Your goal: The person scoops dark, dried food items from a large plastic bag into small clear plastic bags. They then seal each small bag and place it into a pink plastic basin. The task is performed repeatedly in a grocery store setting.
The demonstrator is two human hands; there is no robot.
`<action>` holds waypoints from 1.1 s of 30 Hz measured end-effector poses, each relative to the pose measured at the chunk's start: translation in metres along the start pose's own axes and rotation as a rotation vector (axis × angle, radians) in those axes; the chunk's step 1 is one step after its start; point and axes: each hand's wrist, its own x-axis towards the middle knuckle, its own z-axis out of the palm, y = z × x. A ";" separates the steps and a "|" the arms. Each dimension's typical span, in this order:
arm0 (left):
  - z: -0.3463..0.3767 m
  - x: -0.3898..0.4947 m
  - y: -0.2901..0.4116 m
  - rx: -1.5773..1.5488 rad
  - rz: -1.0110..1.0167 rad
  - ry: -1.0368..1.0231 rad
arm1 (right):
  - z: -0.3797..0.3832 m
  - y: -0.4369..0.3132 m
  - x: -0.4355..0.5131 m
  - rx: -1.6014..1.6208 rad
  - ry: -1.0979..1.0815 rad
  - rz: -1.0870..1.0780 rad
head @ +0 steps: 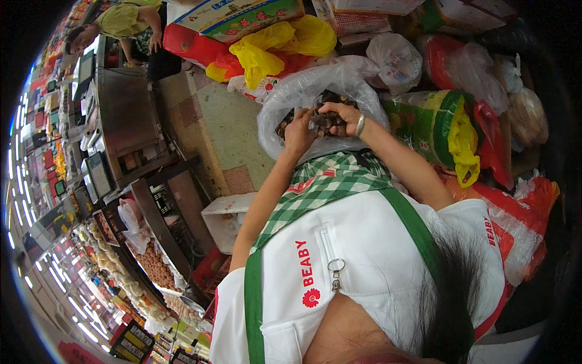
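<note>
A clear plastic bag (286,93) lies wide open in front of me, holding many dark brown pieces (284,123) that look like dried mushrooms. Both my hands are inside its mouth, with fingertips nearly meeting. My left hand (299,133) pinches at a dark piece, though the fingers partly hide it. My right hand (345,116), with a silver bangle (360,125) at the wrist, curls its thumb and fingers around a dark piece beside the left fingertips. The bag's near edge rests against my green checked apron (327,177).
Yellow plastic bags (268,45) and cartons (241,18) lie beyond the bag. A green sack (418,123) and tied plastic bags (395,61) crowd the right. At left are a white foam box (223,218), a counter (132,113), shelves of eggs (154,268) and another person (122,22).
</note>
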 end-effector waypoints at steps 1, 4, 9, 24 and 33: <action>0.002 0.000 0.002 0.003 -0.003 0.055 | 0.008 0.001 0.005 0.065 0.028 0.039; 0.003 -0.001 0.005 0.012 -0.025 0.157 | 0.021 0.007 0.016 0.125 0.156 0.042; 0.003 -0.005 0.007 0.082 -0.049 0.082 | 0.050 0.021 0.022 0.120 0.372 -0.084; 0.012 -0.006 0.025 -0.054 0.290 0.230 | 0.001 0.035 0.052 -1.973 0.200 -0.732; -0.002 -0.005 0.034 0.064 0.086 0.110 | 0.012 0.013 0.058 -2.270 0.002 -0.403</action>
